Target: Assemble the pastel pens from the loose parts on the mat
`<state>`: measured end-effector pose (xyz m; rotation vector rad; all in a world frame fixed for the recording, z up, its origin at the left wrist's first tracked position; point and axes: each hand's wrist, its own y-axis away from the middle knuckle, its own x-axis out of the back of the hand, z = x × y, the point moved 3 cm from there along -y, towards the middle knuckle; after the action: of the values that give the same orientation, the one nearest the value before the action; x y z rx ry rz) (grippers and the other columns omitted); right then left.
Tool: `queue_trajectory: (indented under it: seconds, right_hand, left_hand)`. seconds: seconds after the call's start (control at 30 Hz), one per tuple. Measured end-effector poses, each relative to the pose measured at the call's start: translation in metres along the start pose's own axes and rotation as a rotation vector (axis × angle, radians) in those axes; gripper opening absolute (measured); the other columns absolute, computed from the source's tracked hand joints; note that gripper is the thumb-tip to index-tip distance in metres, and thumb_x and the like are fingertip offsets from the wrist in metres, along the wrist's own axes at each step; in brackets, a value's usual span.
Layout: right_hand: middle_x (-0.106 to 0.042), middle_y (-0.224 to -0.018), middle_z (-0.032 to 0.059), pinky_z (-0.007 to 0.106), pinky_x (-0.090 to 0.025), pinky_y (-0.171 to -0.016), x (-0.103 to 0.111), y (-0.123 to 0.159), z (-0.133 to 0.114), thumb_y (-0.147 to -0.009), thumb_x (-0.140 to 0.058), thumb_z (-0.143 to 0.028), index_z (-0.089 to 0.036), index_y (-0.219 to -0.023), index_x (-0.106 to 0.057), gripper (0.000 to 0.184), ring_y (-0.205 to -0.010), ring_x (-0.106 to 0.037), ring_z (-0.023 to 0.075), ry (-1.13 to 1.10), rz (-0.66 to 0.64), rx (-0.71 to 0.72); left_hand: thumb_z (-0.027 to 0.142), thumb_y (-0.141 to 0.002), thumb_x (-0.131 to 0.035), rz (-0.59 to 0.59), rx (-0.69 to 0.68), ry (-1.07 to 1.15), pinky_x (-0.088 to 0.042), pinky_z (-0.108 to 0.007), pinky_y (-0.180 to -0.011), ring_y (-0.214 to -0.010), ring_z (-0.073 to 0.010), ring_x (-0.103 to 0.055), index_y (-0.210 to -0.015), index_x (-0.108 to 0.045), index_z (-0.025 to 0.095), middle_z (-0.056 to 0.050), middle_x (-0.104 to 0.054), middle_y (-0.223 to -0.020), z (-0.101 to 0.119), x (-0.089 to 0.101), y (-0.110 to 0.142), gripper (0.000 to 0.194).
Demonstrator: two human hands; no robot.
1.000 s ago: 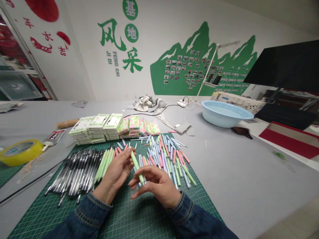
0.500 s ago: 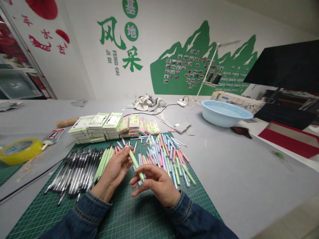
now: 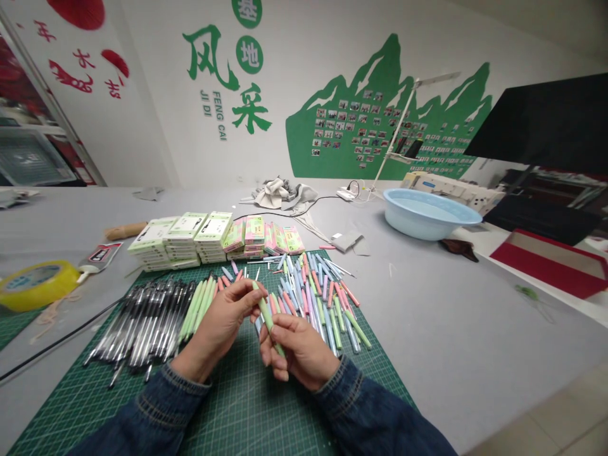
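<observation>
Your left hand [image 3: 221,326] pinches the upper part of a pale green pen [image 3: 267,316], and your right fingers [image 3: 285,329] curl closed around its lower part. Loose pens [image 3: 323,297] lie beside them on a green cutting mat [image 3: 237,405].

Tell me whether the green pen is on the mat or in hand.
In hand: the left hand and right hand hold the green pen above the mat.

A workshop is surrounding the grey table [image 3: 451,329]
White sewing machine [image 3: 446,187] sitting at two o'clock, green gridded cutting mat [image 3: 237,411] lying at six.
</observation>
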<state>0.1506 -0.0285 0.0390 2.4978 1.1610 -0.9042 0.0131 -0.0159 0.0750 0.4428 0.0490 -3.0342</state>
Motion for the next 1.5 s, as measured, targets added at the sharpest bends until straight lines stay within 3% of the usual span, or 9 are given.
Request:
queue_trajectory:
  seconds: [0.27,0.4,0.5,0.6,0.8,1.03,1.2,1.4,1.5]
  right_hand:
    - [-0.066,-0.059,0.0008,0.024,-0.052,-0.045,0.006,-0.006,0.006,-0.074,-0.072,-0.034,-0.014,-0.081,-0.055,0.028,-0.039,-0.054,0.0086,0.149,0.179,0.081]
    - [-0.065,-0.059,0.0,0.024,-0.051,-0.044,0.007,-0.006,0.006,-0.075,-0.071,-0.037,-0.015,-0.081,-0.053,0.029,-0.038,-0.052,0.0081,0.136,0.173,0.091]
    - [-0.064,-0.061,0.0,0.019,-0.044,-0.041,0.007,-0.005,0.005,-0.077,-0.07,-0.037,-0.015,-0.082,-0.053,0.028,-0.038,-0.045,0.0055,0.121,0.164,0.095]
    - [-0.064,-0.063,-0.0005,0.014,-0.029,-0.038,0.005,-0.004,0.004,-0.079,-0.068,-0.033,-0.016,-0.086,-0.054,0.023,-0.039,-0.035,0.0028,0.114,0.152,0.068]
    - [-0.062,-0.062,-0.0017,0.016,-0.017,-0.038,0.005,-0.003,0.0,-0.081,-0.065,-0.034,-0.016,-0.086,-0.054,0.021,-0.039,-0.029,0.0025,0.147,0.173,0.086]
    - [-0.064,-0.063,-0.0007,0.018,-0.016,-0.039,0.007,-0.004,0.002,-0.081,-0.065,-0.033,-0.016,-0.086,-0.054,0.021,-0.039,-0.028,0.0029,0.145,0.166,0.097]
    - [-0.063,-0.063,-0.0006,0.018,-0.015,-0.039,0.007,-0.004,0.002,-0.08,-0.066,-0.035,-0.016,-0.086,-0.054,0.023,-0.038,-0.028,0.0026,0.12,0.18,0.102]
    - [-0.063,-0.062,-0.0015,0.017,-0.016,-0.039,0.005,-0.004,0.002,-0.079,-0.067,-0.037,-0.016,-0.086,-0.054,0.025,-0.038,-0.029,0.0027,0.131,0.166,0.096]
    - [-0.062,-0.064,-0.0013,0.017,-0.016,-0.039,0.007,-0.004,0.001,-0.079,-0.067,-0.038,-0.017,-0.087,-0.054,0.026,-0.038,-0.028,0.0026,0.118,0.174,0.105]
  left_hand:
    - [0.033,-0.066,-0.078,0.086,-0.072,-0.153,-0.028,-0.018,-0.044,-0.048,-0.0054,-0.036,-0.06,-0.053,0.016,0.007,-0.042,-0.056,0.0,0.002,-0.001,0.031]
    - [0.042,-0.074,-0.07,-0.1,0.117,-0.016,-0.036,-0.019,-0.051,-0.057,-0.0085,-0.045,-0.088,-0.064,0.018,0.002,-0.05,-0.07,0.001,-0.001,0.004,0.029]
    - [0.038,-0.076,-0.07,-0.161,0.194,-0.009,-0.029,-0.017,-0.046,-0.049,-0.006,-0.037,-0.09,-0.064,0.016,0.005,-0.043,-0.059,-0.003,0.001,0.003,0.027]
    - [0.033,-0.07,-0.076,-0.048,0.116,-0.062,-0.016,-0.017,-0.04,-0.041,-0.0032,-0.024,-0.069,-0.056,0.016,0.009,-0.036,-0.051,-0.005,0.003,-0.001,0.026]
    - [0.036,-0.072,-0.073,-0.118,0.161,0.009,-0.034,-0.019,-0.049,-0.054,-0.0084,-0.045,-0.084,-0.063,0.017,0.003,-0.051,-0.065,-0.001,0.0,0.001,0.025]
    - [0.031,-0.064,-0.079,0.042,0.037,-0.11,-0.021,-0.017,-0.041,-0.044,-0.0049,-0.031,-0.064,-0.053,0.017,0.008,-0.04,-0.053,0.001,0.003,-0.003,0.029]
    - [0.037,-0.072,-0.073,-0.115,0.158,-0.066,-0.033,-0.019,-0.05,-0.056,-0.0089,-0.044,-0.088,-0.064,0.017,0.003,-0.051,-0.066,0.005,-0.002,0.001,0.028]
    - [0.032,-0.062,-0.08,0.051,0.041,-0.14,-0.021,-0.018,-0.043,-0.045,-0.0052,-0.03,-0.063,-0.054,0.016,0.008,-0.041,-0.053,0.004,0.002,-0.006,0.031]
    - [0.036,-0.067,-0.076,-0.047,0.101,-0.085,-0.032,-0.019,-0.049,-0.053,-0.0082,-0.042,-0.078,-0.061,0.018,0.005,-0.048,-0.062,0.007,-0.001,-0.006,0.026]
